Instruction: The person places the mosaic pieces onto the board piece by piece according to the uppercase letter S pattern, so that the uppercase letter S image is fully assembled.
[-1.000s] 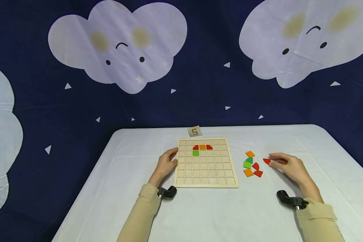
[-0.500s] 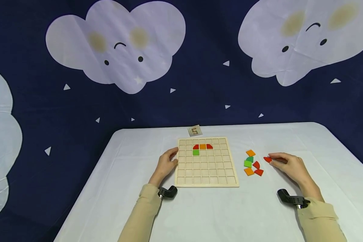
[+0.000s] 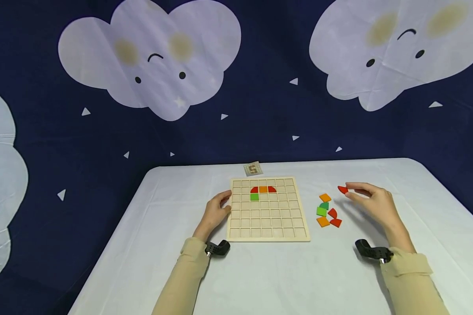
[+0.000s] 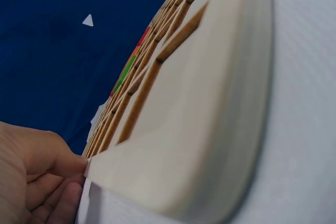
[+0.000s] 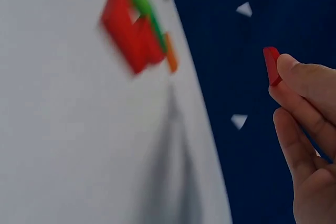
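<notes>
A square wooden grid board (image 3: 269, 214) lies on the white table. Two red quarter-round tiles, an orange square and a green square (image 3: 254, 197) sit in its upper cells. My left hand (image 3: 213, 214) holds the board's left edge; in the left wrist view the thumb (image 4: 63, 158) meets that edge with the other fingers curled below it. To the right, my right hand (image 3: 375, 204) is raised over the table. Its thumb and fingers pinch a red quarter-round tile (image 5: 271, 65), seen edge-on in the right wrist view.
Loose tiles lie right of the board: an orange square (image 3: 325, 197), a dark green piece (image 3: 324, 205), a light green square (image 3: 321, 211), red quarter-rounds (image 3: 336, 223) and another orange square (image 3: 322, 222). A small patterned card (image 3: 253, 168) lies behind the board. A dark cloud-print curtain (image 3: 268, 131) hangs behind.
My right hand has lifted the red quarter-round tile off the table and moved it slightly away from me. The left hand stays at the board's edge.
</notes>
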`<state>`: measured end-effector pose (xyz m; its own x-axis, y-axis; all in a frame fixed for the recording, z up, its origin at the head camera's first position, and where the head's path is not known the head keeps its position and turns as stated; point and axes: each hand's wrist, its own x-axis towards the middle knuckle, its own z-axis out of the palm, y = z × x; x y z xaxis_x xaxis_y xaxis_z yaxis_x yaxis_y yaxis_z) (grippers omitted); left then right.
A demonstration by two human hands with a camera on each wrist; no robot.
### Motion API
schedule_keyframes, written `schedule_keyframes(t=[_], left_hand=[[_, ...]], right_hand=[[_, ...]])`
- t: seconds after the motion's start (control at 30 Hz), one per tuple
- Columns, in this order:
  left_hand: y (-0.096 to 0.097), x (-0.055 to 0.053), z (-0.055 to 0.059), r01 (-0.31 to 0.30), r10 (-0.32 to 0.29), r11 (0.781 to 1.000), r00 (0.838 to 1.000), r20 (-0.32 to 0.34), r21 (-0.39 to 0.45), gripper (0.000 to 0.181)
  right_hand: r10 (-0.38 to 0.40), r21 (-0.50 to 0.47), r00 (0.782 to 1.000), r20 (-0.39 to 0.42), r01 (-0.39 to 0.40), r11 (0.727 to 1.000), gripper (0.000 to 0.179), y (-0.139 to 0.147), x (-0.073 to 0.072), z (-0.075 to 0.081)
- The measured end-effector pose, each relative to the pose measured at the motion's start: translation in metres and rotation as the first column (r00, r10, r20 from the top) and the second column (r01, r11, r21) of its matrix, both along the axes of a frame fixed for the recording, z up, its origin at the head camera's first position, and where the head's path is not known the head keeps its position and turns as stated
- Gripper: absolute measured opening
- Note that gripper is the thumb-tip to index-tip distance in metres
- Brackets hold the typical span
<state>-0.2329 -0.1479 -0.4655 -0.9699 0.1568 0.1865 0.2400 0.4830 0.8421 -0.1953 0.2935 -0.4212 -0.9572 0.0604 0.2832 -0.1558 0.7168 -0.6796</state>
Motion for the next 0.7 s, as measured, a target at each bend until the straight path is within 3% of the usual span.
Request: schedule_keyframes(t=[0.27, 0.7], left_hand=[[-0.001, 0.0, -0.002, -0.008, 0.008, 1.0, 1.0, 0.002, 0.008, 0.049], [0.001, -0.001, -0.002, -0.012, 0.012, 1.0, 1.0, 0.006, 0.003, 0.049]], right_hand=[[0.067, -0.06, 0.997, -0.034, -0.068, 0.996, 0.042, -0.039, -0.015, 0.023], [0.201, -0.133, 0.976, -0.089, -0.212, 0.968, 0.037, -0.097, -0.035, 0.02]])
